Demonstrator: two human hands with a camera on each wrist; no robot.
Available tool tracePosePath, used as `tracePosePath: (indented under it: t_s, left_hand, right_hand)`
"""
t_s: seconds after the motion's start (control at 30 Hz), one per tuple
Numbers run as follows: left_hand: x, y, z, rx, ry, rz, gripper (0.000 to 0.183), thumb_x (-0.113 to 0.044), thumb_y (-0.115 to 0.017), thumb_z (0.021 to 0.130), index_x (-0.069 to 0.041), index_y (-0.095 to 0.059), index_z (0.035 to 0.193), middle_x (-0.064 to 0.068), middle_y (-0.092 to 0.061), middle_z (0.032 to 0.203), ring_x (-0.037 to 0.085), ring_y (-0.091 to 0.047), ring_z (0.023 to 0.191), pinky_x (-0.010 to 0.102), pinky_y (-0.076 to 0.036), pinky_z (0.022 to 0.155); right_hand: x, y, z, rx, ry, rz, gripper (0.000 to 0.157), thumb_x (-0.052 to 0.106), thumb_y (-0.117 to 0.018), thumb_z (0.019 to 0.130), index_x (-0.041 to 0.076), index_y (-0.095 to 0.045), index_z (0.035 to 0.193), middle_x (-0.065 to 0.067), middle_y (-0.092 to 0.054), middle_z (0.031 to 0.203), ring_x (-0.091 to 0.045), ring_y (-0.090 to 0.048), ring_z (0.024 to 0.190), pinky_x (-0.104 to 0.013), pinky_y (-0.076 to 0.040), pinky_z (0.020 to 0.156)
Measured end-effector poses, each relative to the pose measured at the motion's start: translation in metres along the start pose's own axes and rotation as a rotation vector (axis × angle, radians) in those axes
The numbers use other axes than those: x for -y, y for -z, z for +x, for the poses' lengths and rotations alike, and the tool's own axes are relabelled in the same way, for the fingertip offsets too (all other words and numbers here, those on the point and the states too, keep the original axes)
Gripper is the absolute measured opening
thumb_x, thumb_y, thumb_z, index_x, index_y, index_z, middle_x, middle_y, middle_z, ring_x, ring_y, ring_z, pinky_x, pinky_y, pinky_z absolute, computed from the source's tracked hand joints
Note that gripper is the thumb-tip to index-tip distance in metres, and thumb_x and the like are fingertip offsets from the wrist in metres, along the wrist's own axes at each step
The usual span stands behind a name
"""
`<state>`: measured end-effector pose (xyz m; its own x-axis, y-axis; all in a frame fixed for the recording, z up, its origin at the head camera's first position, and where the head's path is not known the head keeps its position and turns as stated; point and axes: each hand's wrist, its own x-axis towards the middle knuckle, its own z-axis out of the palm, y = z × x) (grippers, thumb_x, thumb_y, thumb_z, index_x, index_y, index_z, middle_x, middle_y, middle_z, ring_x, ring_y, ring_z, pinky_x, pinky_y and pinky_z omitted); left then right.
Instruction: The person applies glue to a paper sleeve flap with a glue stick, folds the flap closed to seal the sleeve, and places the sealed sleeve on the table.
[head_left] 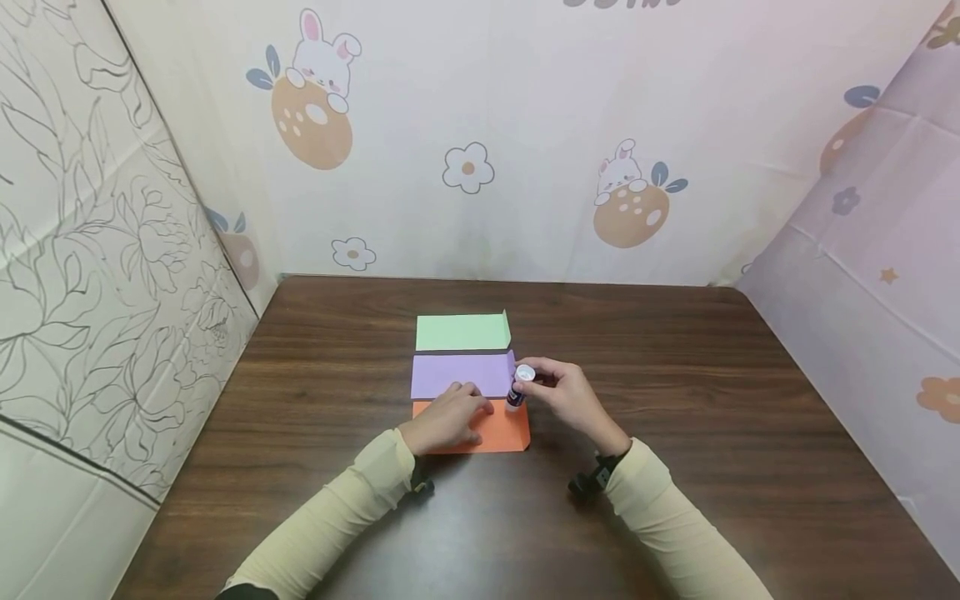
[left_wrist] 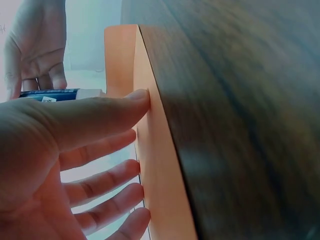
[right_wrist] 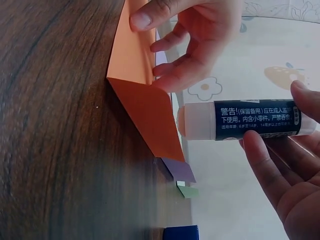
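Note:
An orange paper sheet [head_left: 504,433] lies nearest me on the table, its right end folded up into a flap [right_wrist: 147,117]. My left hand [head_left: 447,419] rests its thumb and fingertips on this sheet, fingers spread and slightly bent. Between thumb and fingers, my right hand [head_left: 573,400] holds an uncapped glue stick [right_wrist: 257,119] with a dark blue label. Its pale tip [right_wrist: 195,121] points down beside the orange flap; whether they touch I cannot tell. Beyond lie a purple sheet [head_left: 444,377] and a light green sheet [head_left: 459,332], each with a raised right-hand flap.
The brown wooden table [head_left: 675,367] runs back to a patterned cloth wall [head_left: 525,217]. Similar cloths hang at left and right. A small blue object [right_wrist: 181,233] shows at the bottom of the right wrist view, only partly in frame.

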<state>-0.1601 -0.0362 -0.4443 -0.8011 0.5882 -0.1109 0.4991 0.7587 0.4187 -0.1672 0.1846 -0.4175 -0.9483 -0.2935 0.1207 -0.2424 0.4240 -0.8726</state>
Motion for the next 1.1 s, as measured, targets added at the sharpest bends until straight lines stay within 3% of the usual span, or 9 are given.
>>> tracePosePath:
  t_s: [0.47, 0.7, 1.1]
  left_hand:
    - [-0.004, 0.0, 0.003, 0.028, -0.097, 0.112, 0.039, -0.019, -0.077, 0.084, -0.01, -0.068, 0.121, 0.007, -0.061, 0.131, 0.025, -0.053, 0.12, 0.038, -0.045, 0.103]
    - [-0.006, 0.0, 0.003, 0.047, -0.122, 0.154, 0.041, -0.019, -0.075, 0.085, -0.015, -0.067, 0.124, 0.007, -0.059, 0.131, 0.025, -0.052, 0.119, 0.039, -0.047, 0.099]
    - [-0.004, 0.001, 0.003, 0.059, -0.155, 0.22, 0.037, -0.015, -0.07, 0.088, -0.016, -0.067, 0.125, 0.006, -0.058, 0.136, 0.027, -0.051, 0.123, 0.044, -0.05, 0.097]
  right_hand:
    - [-0.006, -0.004, 0.002, 0.037, 0.012, -0.019, 0.04, 0.017, -0.078, 0.082, 0.0, -0.067, 0.116, -0.013, -0.071, 0.1, -0.02, -0.065, 0.083, -0.022, -0.055, 0.077]
    - [-0.009, -0.007, 0.002, 0.045, 0.032, -0.054, 0.038, 0.016, -0.078, 0.082, 0.001, -0.068, 0.115, -0.012, -0.072, 0.098, -0.019, -0.067, 0.083, -0.03, -0.058, 0.079]
    - [-0.011, -0.011, 0.003, 0.073, 0.029, -0.081, 0.035, 0.015, -0.078, 0.082, 0.003, -0.07, 0.113, -0.014, -0.073, 0.099, -0.02, -0.069, 0.084, -0.032, -0.058, 0.078]
